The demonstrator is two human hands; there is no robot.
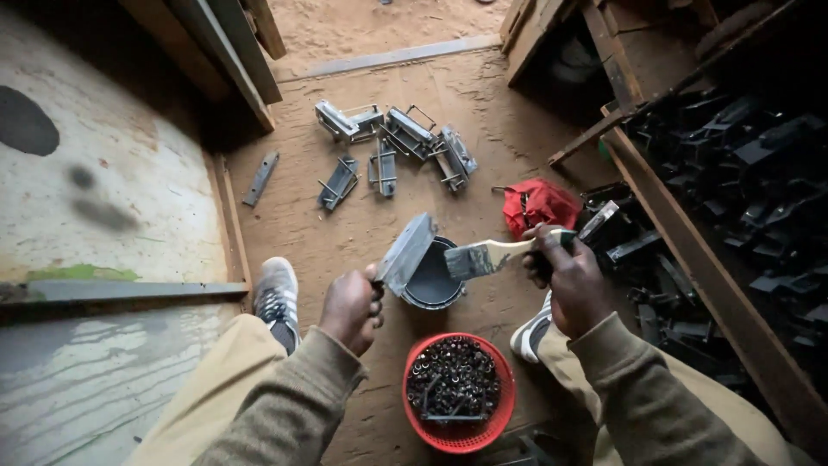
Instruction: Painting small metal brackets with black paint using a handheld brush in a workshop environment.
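We find the left hand [352,306] closed on a flat grey metal bracket [405,253], tilted over a round dark paint can [431,276]. The right hand [569,276] is clenched on one paintbrush [492,255], its bristles just beside the bracket. We count roughly six painted brackets [392,147] on the sandy floor ahead. One red mesh basket [498,414] holds small dark nuts.

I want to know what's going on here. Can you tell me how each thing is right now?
Left hand: gripping a grey metal piece, tilted over the tin.
Right hand: holding a brush, bristles grey with paint.
Paint tin: open, dark paint inside.
Red basket: full of small nuts.
Painted pieces: lying on the floor.
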